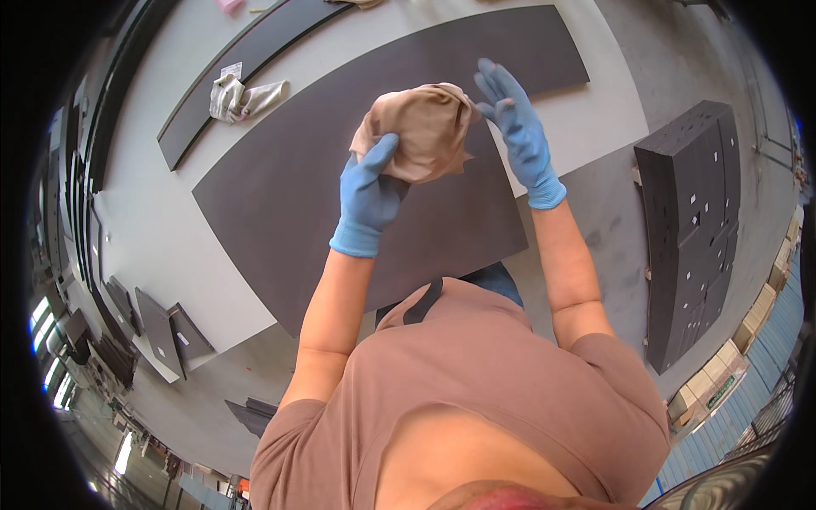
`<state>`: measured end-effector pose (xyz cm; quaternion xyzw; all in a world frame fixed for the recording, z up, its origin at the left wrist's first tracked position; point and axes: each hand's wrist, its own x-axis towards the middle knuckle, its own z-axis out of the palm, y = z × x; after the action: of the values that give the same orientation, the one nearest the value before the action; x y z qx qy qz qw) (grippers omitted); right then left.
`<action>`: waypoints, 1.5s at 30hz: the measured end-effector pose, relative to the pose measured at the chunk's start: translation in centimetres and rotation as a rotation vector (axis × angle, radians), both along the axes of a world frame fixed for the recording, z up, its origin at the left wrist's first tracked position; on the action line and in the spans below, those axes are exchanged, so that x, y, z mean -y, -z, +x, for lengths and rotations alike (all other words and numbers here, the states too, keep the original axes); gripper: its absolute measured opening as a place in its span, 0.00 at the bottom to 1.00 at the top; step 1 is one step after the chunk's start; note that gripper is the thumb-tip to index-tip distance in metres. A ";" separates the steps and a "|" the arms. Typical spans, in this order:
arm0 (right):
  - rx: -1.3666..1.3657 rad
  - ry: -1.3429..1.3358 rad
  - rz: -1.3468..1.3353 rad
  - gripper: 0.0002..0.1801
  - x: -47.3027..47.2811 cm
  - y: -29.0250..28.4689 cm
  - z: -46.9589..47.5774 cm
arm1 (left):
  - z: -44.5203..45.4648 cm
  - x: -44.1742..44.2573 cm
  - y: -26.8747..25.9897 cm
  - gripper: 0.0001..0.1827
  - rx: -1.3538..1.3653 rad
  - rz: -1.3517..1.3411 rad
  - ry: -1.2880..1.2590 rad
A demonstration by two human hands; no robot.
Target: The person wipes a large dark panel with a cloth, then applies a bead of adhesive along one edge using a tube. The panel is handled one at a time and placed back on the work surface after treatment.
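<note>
A crumpled beige cloth (pixel 424 131) is gripped in my left hand (pixel 375 191), its thumb lying over the near edge. Just right of the cloth is my right hand (pixel 513 127), raised with its fingers extended; whether its fingertips touch the cloth's edge I cannot tell. Both hands wear blue work gloves. Beneath them a large dark grey panel (pixel 446 220) lies flat on a white worktable (pixel 239 280), and its near edge reaches my waist.
A long narrow dark board (pixel 191 121) lies beyond the panel, with a whitish cloth (pixel 245 99) on it. At right, a stack of dark panels (pixel 692 223) stands on the floor. Small dark boards (pixel 162 331) lean at the table's left corner. Cartons (pixel 711 382) line the right side.
</note>
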<state>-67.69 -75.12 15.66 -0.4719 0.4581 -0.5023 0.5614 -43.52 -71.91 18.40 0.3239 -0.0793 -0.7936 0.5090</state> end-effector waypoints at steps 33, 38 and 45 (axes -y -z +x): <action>0.709 0.522 0.243 0.31 7.7 6.8 -6.6 | -8.4 36.6 10.6 0.34 0.834 -0.783 -0.248; 0.694 0.550 0.215 0.33 8.4 7.1 -6.6 | -7.0 28.0 4.4 0.28 0.870 -0.788 0.201; 0.738 0.464 0.309 0.33 7.5 6.5 -6.5 | -7.9 15.4 0.9 0.25 0.403 -0.012 1.003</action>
<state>-74.20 -82.63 9.19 -0.0572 0.3905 -0.6750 0.6234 -51.44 -87.31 17.54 0.3894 -0.3248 -0.8608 0.0439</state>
